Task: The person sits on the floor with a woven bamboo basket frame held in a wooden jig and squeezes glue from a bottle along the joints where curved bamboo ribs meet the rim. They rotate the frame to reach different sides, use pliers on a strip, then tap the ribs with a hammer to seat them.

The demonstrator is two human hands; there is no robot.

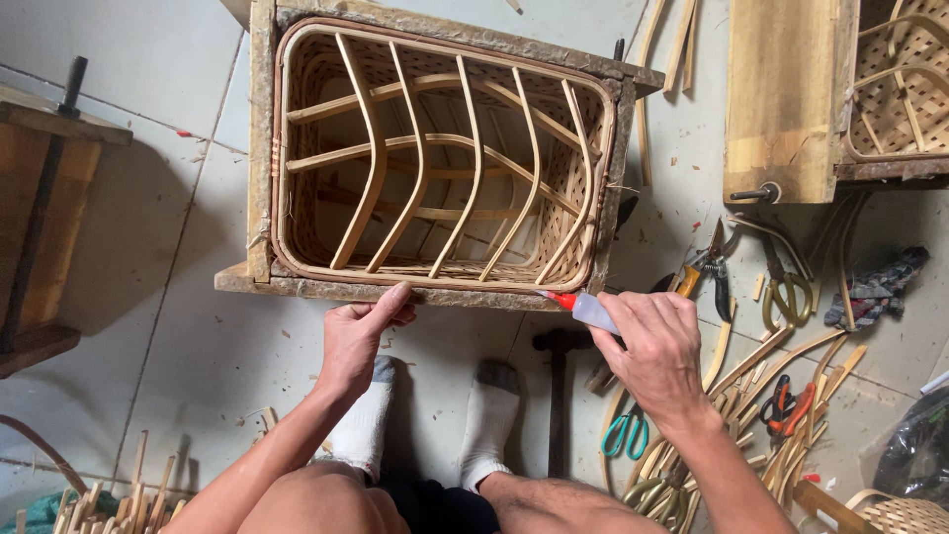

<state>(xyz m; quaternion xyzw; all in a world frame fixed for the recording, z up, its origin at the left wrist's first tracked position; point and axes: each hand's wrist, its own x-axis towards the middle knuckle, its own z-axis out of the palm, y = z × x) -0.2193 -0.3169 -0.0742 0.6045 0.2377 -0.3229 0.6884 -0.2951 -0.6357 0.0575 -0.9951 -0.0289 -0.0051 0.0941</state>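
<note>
A woven bamboo basket (326, 74) sits inside a rough wooden frame mould (260, 148) on the floor, with several curved bamboo ribs (473, 163) spanning its opening. My left hand (358, 331) rests on the frame's near edge, thumb along the wood. My right hand (654, 346) grips a small glue bottle (590, 310) with a red nozzle, whose tip touches the basket rim at the near right corner. My two feet in white socks (486, 420) are planted below the frame.
A hammer (559, 396) lies between my right foot and hand. Pliers, shears and scissors (626, 435) lie among bamboo strips (761, 396) at right. A second mould with a basket (786, 99) stands at top right. A wooden bench (40, 198) is at left.
</note>
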